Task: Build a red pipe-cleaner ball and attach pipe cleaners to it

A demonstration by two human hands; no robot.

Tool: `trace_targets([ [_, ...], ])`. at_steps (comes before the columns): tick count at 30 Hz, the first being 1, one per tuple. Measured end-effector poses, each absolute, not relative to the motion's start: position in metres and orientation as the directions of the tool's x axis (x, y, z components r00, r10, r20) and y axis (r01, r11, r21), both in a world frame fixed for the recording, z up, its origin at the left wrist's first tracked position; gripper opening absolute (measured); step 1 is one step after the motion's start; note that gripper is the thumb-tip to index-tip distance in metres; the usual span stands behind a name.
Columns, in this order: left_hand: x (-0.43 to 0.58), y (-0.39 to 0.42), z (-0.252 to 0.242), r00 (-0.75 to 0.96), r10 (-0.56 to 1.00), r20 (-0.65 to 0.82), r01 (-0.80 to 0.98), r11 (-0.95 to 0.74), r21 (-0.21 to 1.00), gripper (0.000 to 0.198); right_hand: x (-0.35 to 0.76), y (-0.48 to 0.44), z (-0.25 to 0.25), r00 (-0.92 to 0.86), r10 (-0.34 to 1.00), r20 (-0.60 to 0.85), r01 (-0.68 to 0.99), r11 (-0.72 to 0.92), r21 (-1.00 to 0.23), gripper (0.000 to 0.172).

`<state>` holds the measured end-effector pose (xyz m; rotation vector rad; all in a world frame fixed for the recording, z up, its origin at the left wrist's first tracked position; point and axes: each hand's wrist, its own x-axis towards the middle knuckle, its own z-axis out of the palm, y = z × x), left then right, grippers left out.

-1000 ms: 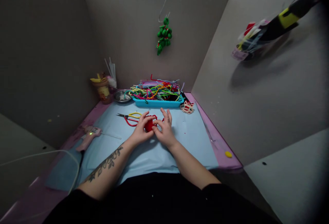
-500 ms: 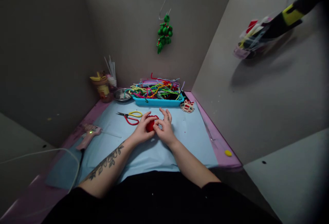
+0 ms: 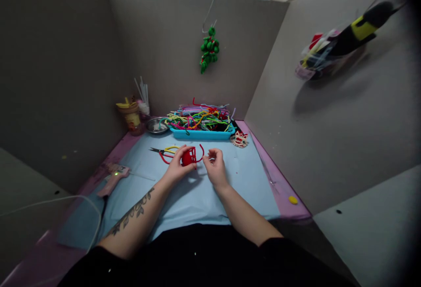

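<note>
My left hand point(image 3: 176, 168) is closed round a small red pipe-cleaner piece point(image 3: 188, 157), a tight red coil with loose loops sticking up and to the right. My right hand point(image 3: 215, 167) hovers just right of it, apart from the red piece, with thumb and fingers curled as in a pinch; whether it holds anything I cannot make out. Both hands are over the light blue mat point(image 3: 197, 195). Scissors point(image 3: 164, 150) with yellow and red handles lie just left of the left hand.
A turquoise tray point(image 3: 202, 134) heaped with coloured pipe cleaners stands at the back. Beside it are a small metal dish point(image 3: 157, 124), a cup point(image 3: 132, 118) and a small red-and-white figure point(image 3: 239, 138). A glue gun point(image 3: 113, 177) lies at the left. A green ornament point(image 3: 208, 52) hangs above.
The two hands were together on the red piece. Now the right hand has come off it to the right, and the left hand has lifted the piece slightly, loops showing.
</note>
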<state>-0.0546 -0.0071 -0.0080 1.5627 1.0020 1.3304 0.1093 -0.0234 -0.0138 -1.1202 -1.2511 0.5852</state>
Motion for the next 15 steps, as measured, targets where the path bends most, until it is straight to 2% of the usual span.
trace_targets([
  [3, -0.0533, -0.0075, -0.0083, 0.092, 0.941, 0.324, 0.069, -0.331, 0.941, 0.061, 0.1069, -0.0270, -0.0100, 0.257, 0.819, 0.512, 0.269, 0.449, -0.852, 0.018],
  [5, -0.0523, -0.0083, -0.0072, 0.079, 0.945, 0.317, 0.052, -0.321, 0.946, 0.063, 0.1042, -0.0261, -0.0103, 0.252, 0.865, 0.435, 0.156, 0.407, -0.900, 0.026],
  [7, -0.0512, -0.0093, -0.0056, 0.092, 0.951, 0.295, -0.010, -0.295, 0.955, 0.064, 0.1012, -0.0226, -0.0123, 0.219, 0.923, 0.316, -0.046, 0.334, -0.942, 0.032],
  [9, -0.0501, -0.0103, -0.0045, 0.131, 0.956, 0.263, -0.091, -0.253, 0.963, 0.065, 0.0993, -0.0189, -0.0135, 0.142, 0.961, 0.239, -0.197, 0.264, -0.944, 0.031],
  [15, -0.0486, -0.0124, -0.0031, 0.248, 0.954, 0.171, -0.183, -0.128, 0.975, 0.067, 0.1024, -0.0175, -0.0076, 0.082, 0.974, 0.209, -0.332, 0.224, -0.916, 0.025],
])
